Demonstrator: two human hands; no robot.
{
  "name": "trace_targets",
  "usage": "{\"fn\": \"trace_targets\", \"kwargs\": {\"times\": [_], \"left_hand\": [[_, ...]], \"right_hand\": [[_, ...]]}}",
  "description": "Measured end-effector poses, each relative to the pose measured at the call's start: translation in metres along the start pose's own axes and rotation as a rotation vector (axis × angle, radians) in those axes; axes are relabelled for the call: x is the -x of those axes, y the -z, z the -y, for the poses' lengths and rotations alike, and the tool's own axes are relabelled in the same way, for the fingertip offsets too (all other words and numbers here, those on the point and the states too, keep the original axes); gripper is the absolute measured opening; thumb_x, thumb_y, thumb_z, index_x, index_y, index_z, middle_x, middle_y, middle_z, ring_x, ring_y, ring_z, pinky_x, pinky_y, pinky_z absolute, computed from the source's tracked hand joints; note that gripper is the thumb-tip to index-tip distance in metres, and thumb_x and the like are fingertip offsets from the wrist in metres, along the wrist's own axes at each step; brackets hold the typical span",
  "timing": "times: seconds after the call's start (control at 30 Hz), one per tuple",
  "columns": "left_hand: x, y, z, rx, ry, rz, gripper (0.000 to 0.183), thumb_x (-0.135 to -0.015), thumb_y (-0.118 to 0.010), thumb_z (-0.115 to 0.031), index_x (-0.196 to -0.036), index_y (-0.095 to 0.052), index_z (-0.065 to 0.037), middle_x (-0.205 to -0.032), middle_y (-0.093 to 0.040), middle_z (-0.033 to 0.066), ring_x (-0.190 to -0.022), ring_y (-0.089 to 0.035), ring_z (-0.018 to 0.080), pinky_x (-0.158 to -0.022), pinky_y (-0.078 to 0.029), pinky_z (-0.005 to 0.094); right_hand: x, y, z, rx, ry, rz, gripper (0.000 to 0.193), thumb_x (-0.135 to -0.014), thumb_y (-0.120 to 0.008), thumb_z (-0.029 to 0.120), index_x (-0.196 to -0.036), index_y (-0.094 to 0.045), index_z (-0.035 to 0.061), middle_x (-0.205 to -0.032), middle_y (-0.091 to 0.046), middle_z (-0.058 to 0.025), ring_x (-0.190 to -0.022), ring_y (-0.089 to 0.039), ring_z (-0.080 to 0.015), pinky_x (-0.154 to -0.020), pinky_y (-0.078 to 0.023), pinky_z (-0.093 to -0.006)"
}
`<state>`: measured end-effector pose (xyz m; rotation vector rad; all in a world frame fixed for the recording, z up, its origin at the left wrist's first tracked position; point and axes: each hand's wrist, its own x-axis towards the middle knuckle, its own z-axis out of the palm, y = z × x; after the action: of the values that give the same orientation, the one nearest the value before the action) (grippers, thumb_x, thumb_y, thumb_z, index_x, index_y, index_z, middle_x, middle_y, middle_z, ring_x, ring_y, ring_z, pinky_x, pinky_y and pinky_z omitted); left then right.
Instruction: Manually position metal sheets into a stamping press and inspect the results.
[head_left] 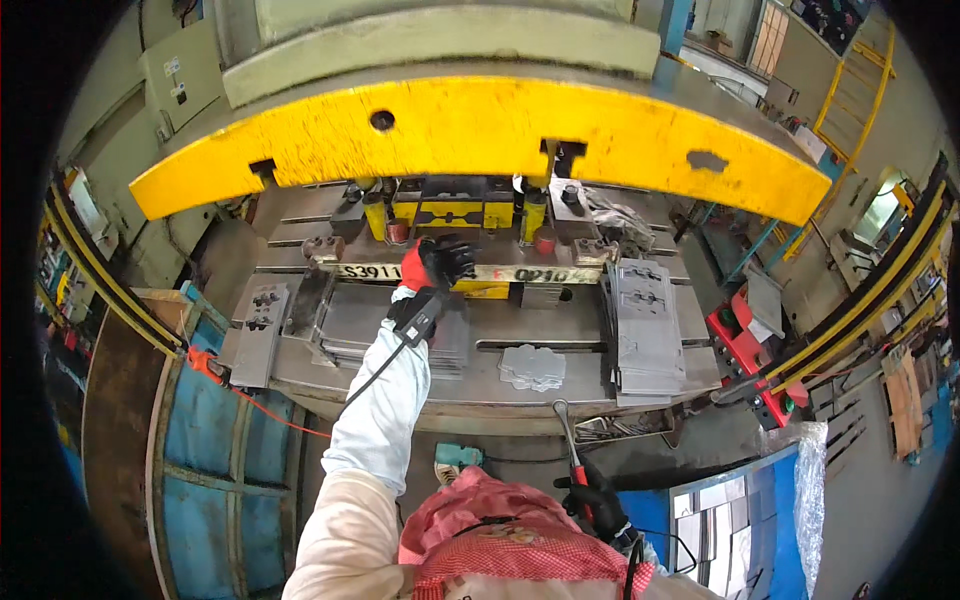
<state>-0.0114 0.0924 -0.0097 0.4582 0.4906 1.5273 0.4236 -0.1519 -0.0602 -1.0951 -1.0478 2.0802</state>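
My left hand (pixel 440 263), in a red and black glove, reaches to the front bar of the die (pixel 560 274). Its fingers stretch to the right, apart, and hold nothing that I can see. A dark device with a cable (pixel 417 318) is strapped at that wrist. Low at the right, my right hand (pixel 597 503), in a black glove, is closed round the red handle of a ratchet wrench (pixel 570 435). The wrench head points up toward the bed's front edge. Between the hands lies a small pile of cut metal plates (pixel 533 367).
The press's yellow ram (pixel 480 130) spans above the die. Sheet-metal blanks (pixel 385 325) lie left of centre; stacked plates with cutouts (pixel 648 330) lie right. A red control box (pixel 745 350) stands at the right, a blue-panelled frame (pixel 205 430) at the left. Loose tools (pixel 625 427) hang at the front edge.
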Motion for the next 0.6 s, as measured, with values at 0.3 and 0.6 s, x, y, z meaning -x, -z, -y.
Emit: {"fn": "trace_targets", "kwargs": {"times": [0.3, 0.6], "left_hand": [[0.009, -0.045, 0.013, -0.139, -0.113, -0.187, 0.042, -0.087, -0.040, -0.036, -0.103, -0.054, 0.000, -0.090, -0.062, 0.0180, -0.078, -0.061, 0.0323, -0.067, -0.052, 0.0394], [0.025, -0.039, 0.007, -0.190, -0.025, -0.114, 0.041, -0.089, -0.041, -0.041, -0.105, -0.054, -0.005, -0.078, -0.062, 0.0139, -0.065, -0.062, 0.0256, -0.061, -0.052, 0.0358]], "right_hand": [[0.006, 0.014, 0.001, 0.118, 0.011, 0.006, 0.062, -0.080, -0.052, 0.011, -0.136, -0.024, 0.0066, -0.102, -0.057, -0.0144, -0.062, -0.057, -0.0142, -0.057, -0.048, -0.0263], [-0.030, -0.019, 0.064, 0.399, 0.194, 0.166, 0.066, -0.078, -0.055, 0.010, -0.137, -0.025, 0.0088, -0.099, -0.055, -0.0086, -0.068, -0.051, -0.0107, -0.061, -0.045, -0.0255]]}}
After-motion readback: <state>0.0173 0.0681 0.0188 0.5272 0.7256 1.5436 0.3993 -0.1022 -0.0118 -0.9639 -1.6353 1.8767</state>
